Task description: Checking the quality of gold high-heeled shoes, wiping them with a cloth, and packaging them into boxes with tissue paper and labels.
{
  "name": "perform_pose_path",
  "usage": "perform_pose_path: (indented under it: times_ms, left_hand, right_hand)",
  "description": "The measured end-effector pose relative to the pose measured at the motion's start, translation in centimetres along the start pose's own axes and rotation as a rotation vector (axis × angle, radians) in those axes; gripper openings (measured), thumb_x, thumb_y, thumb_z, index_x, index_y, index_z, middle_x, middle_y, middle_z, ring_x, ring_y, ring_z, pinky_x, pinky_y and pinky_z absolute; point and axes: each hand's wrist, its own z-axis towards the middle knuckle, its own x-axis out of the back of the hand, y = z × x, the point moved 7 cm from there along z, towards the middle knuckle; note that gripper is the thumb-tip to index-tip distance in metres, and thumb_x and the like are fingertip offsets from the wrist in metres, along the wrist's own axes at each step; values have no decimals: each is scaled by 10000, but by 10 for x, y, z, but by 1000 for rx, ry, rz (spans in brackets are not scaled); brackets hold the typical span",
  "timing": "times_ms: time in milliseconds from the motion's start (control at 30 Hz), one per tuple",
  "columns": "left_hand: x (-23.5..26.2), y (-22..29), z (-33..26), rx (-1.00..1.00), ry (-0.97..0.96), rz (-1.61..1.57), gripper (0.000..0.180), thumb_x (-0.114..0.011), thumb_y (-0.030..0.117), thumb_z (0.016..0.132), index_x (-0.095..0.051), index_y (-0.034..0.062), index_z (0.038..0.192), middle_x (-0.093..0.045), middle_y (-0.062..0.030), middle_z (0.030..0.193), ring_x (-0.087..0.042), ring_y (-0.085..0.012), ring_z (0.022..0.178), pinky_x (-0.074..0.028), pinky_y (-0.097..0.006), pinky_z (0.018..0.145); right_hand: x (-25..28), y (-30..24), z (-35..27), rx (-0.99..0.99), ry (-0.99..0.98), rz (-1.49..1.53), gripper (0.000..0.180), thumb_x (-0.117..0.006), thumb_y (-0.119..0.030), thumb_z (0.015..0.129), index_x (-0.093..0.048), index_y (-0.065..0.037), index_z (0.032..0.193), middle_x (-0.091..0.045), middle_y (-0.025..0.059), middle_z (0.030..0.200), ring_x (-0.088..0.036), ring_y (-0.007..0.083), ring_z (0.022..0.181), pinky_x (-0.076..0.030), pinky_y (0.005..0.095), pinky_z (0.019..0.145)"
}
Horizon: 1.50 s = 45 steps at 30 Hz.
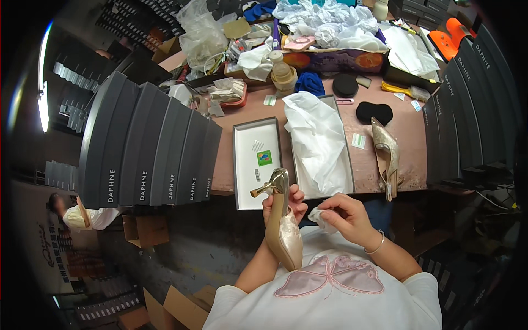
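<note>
My left hand [297,203] is closed around a champagne-gold high-heeled shoe [286,242], held up in front of my chest. Its sole faces left, the heel points up and the toe points down. A crumpled white cloth or tissue [320,219] is pinched in my right hand [352,220], just right of the shoe and apart from it. On the table to the right rests a matching shoe [391,151]. Ahead of my hands lie a shallow grey box part [245,159] with a green sticker inside and a shoe box [344,140] holding white tissue paper [312,137].
Grey shoe boxes are stacked at the left [148,148] and right [462,104]. Farther back are a carton [330,59] of crumpled paper, a bottle [280,69], a blue cloth [309,83], a black round pad [345,86] and a yellow-handled brush [397,88]. Another person [56,204] appears blurred at far left.
</note>
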Motion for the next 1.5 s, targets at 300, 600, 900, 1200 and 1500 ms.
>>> perform_pose_path:
  times_ms: [300,600,900,1200,1500]
  left_hand:
    - [-1,-11,-4,69,42,9,345,-629,314,820,-476,24,928,-460,-52,840,-501,-158,778,-482,-294,698]
    - [4,3,-19,41,48,197,434,-599,362,831,-511,27,1092,-560,-83,948,-594,-193,861,-529,-318,792]
    - [-11,-17,-5,187,-54,370,425,-629,301,803,-530,20,1106,-575,-49,922,-525,-147,813,-461,-305,689]
    - [-98,25,121,-159,18,2144,259,-650,91,820,-596,-13,1051,-637,-151,1021,-629,-235,919,-496,-362,806]
    - [-18,-237,120,-343,-1571,2660,566,-654,150,736,-514,123,1284,-453,-149,1346,-313,-339,1355,-181,-612,1095]
  right_hand:
    - [-40,-24,24,359,-52,-165,161,-721,-30,782,-648,-18,925,-587,74,808,-613,192,693,-491,290,590]
    - [-48,-48,26,624,74,-339,194,-742,-14,741,-628,-32,897,-576,94,783,-589,220,644,-482,305,550]
    - [14,-20,82,193,172,-182,84,-661,-59,831,-612,4,854,-589,66,745,-545,126,651,-443,255,578]
    - [65,91,-41,-269,9,61,136,-650,-144,865,-620,-12,882,-620,17,805,-548,68,748,-462,233,676]
    - [113,128,-129,-503,198,231,146,-659,-166,880,-618,-27,895,-613,-13,794,-541,41,729,-458,202,640]
